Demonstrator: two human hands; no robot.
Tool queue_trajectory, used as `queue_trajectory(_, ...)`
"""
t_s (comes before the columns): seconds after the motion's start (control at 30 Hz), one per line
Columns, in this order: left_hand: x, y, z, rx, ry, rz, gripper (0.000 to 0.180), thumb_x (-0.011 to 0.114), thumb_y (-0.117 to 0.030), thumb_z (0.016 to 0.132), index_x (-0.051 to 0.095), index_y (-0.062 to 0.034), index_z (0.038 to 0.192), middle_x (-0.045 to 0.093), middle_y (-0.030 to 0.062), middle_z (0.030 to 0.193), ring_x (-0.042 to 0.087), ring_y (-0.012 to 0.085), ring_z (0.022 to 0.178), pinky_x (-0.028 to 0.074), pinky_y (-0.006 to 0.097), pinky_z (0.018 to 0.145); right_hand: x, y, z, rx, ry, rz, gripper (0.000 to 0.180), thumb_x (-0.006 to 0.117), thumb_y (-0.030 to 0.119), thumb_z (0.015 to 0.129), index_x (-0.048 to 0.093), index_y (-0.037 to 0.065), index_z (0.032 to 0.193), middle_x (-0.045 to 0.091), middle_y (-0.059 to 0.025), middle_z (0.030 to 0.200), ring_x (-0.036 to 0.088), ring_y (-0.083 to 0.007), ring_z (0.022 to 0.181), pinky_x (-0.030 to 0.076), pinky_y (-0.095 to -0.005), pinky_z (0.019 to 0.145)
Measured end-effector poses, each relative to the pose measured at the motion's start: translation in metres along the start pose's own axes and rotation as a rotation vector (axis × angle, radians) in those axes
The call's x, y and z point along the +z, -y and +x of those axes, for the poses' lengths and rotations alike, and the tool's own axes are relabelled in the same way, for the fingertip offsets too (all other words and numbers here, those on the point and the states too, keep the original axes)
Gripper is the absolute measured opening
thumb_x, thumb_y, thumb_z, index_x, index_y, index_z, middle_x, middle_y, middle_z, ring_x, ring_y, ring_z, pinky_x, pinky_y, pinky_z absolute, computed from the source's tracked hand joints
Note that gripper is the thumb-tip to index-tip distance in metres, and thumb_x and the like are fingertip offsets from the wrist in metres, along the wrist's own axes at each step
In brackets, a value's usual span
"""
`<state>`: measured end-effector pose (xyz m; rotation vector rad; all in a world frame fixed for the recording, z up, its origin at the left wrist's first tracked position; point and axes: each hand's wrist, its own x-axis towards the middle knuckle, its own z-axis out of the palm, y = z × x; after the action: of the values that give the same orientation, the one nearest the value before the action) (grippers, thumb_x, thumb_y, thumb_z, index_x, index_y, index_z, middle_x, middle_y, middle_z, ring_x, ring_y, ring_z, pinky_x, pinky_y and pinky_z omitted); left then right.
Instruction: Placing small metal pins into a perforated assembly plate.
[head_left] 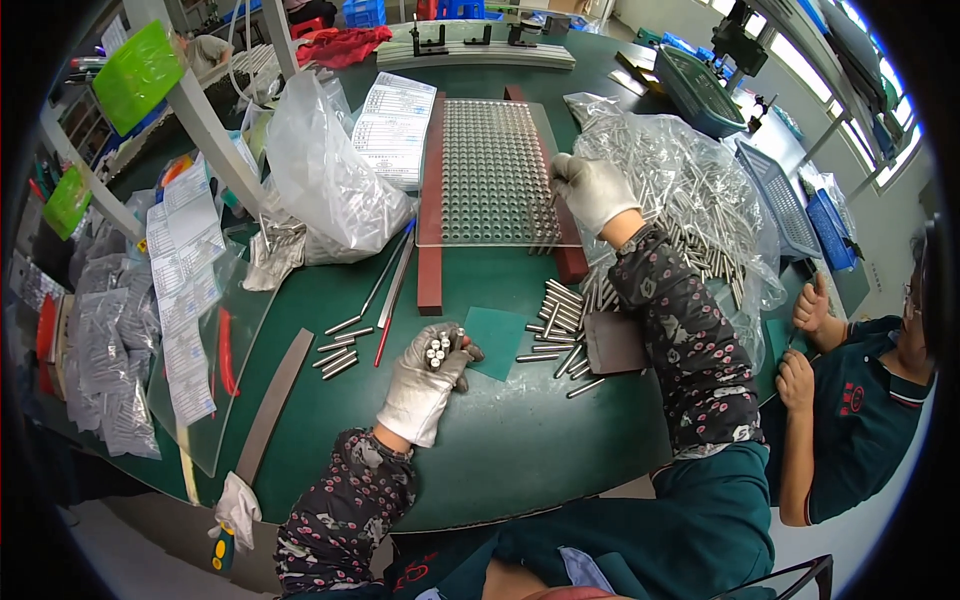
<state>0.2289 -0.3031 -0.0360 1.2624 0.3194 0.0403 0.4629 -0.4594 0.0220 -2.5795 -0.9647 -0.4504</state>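
My left hand (418, 388), in a pale work glove, is closed round a bundle of short metal pins (438, 352), their round ends facing up. My gloved right hand (596, 190) has its fingers pinched together at the right edge of a clear plate (541, 130) with rows of round holes. What lies between those fingertips is too small to make out. Several pins show at the plate's lower right corner. The plate rests on two red-brown bars (430, 285). Loose pins (562, 308) lie in front of it, beside a green square sheet (494, 342) and a dark square pad (615, 343).
A plastic bag of many metal pins (705, 240) spreads at the right. Another clear bag (335, 190) and printed sheets (395, 125) stand at the left. A long grey strip (275, 405) lies near the front left edge. Another person (860, 410) sits at the right.
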Motion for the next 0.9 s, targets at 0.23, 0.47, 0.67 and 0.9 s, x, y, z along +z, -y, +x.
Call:
queue_trajectory(0.23,0.001,0.001,0.0,0.027,0.012,-0.017,0.016,0.05,-0.002,0.08,0.049,-0.0042,0.096,0.06,0.0062,0.08,0.048,0.0049,0.05,0.037,0.016,0.041,0.003,-0.003,-0.003,-0.057,-0.032,-0.002,0.011,0.057,0.017,0.074,0.056,0.01,0.083,0.059,-0.0123,0.072,0.057,-0.0323,0.069,0.045,-0.0397,0.061)
queue_trajectory(0.47,-0.002,0.003,0.001,0.013,0.017,-0.001,0.018,0.051,-0.002,0.08,0.049,-0.0039,0.098,0.06,0.0059,0.08,0.049,0.0059,0.053,0.04,0.018,0.046,-0.01,-0.002,-0.006,-0.171,0.056,0.054,0.024,0.052,0.016,0.076,0.057,0.013,0.1,0.059,-0.0141,0.087,0.056,-0.0307,0.08,0.045,-0.038,0.069)
queue_trajectory(0.67,0.0,0.0,0.0,0.01,0.035,-0.016,0.017,0.051,-0.004,0.081,0.049,-0.0035,0.098,0.06,0.0057,0.08,0.048,0.0055,0.051,0.039,0.018,0.045,-0.014,-0.01,-0.022,-0.157,-0.026,-0.11,0.031,0.046,0.003,0.073,0.06,0.014,0.099,0.06,-0.011,0.085,0.057,-0.0281,0.079,0.046,-0.036,0.07)
queue_trajectory(0.9,-0.002,0.001,0.001,0.048,0.032,-0.003,0.017,0.052,-0.006,0.081,0.049,-0.004,0.098,0.06,0.0052,0.08,0.047,0.0054,0.049,0.037,0.017,0.042,-0.022,0.001,-0.019,-0.311,0.095,-0.483,0.04,0.047,0.004,0.072,0.051,0.012,0.111,0.056,-0.0088,0.101,0.058,-0.0268,0.078,0.048,-0.0363,0.067)
